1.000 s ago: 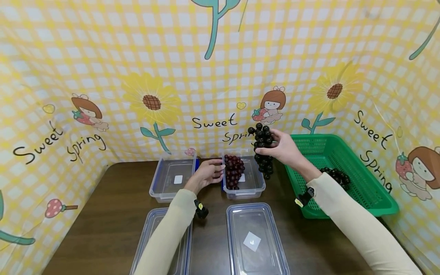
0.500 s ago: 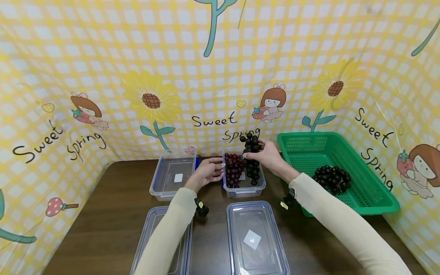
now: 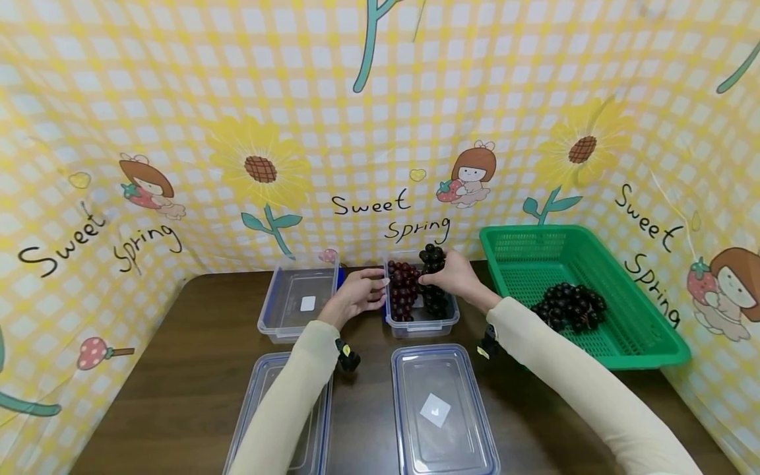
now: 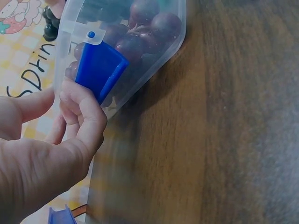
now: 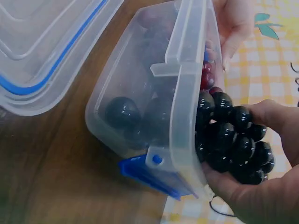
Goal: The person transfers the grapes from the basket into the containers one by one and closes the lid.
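at one o'clock, nearest us, lies a lid (image 3: 460, 422). beyond, near twelve, our left hand (image 3: 358, 295) touches the box (image 3: 423, 328), its grip unclear; our right hand (image 3: 462, 274) pinches the black bunch (image 3: 435, 304) partly inside, beside red grapes (image 3: 403, 290). we judge this placing; next calls for gentle release.
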Motion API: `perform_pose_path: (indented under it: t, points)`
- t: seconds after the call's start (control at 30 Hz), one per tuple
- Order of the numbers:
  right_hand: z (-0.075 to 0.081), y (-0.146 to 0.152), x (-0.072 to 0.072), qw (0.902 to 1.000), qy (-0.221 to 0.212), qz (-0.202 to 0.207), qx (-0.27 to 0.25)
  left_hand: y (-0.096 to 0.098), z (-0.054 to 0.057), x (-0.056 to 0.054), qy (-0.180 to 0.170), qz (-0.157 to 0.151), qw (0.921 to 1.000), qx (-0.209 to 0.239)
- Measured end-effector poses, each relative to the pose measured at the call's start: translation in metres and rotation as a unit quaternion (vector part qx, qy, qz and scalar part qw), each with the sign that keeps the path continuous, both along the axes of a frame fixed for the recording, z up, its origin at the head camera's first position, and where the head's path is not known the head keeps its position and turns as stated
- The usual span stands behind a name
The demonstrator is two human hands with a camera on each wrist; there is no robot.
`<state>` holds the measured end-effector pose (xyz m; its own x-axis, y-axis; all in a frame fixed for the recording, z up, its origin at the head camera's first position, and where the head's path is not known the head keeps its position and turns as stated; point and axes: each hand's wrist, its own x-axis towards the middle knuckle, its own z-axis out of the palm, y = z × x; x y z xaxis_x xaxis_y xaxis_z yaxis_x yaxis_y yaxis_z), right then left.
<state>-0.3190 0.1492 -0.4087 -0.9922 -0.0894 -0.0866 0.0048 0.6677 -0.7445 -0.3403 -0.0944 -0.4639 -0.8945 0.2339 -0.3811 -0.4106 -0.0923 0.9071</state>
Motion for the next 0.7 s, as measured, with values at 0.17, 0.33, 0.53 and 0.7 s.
perform_pose_path:
  t: [0.17, 0.33, 0.53, 0.7]
  points:
    - [0.000, -0.007, -0.003, 0.9987, 0.012, 0.006, 0.050, 0.001, 0.000, 0.000, 0.000, -0.002, 1.0000, 0.001]
    - [-0.002, -0.010, -0.008, 0.9964, 0.004, 0.026, 0.081, 0.001, -0.001, 0.001, -0.001, -0.001, 1.0000, 0.002]
    - [-0.002, -0.020, -0.008, 0.9884, 0.008, 0.072, 0.134, 0.000, 0.001, 0.001, -0.002, 0.000, 1.0000, 0.002]
    - [0.002, -0.026, -0.006, 0.9809, 0.031, 0.074, 0.177, 0.000, 0.000, 0.001, -0.003, 0.003, 1.0000, 0.002]
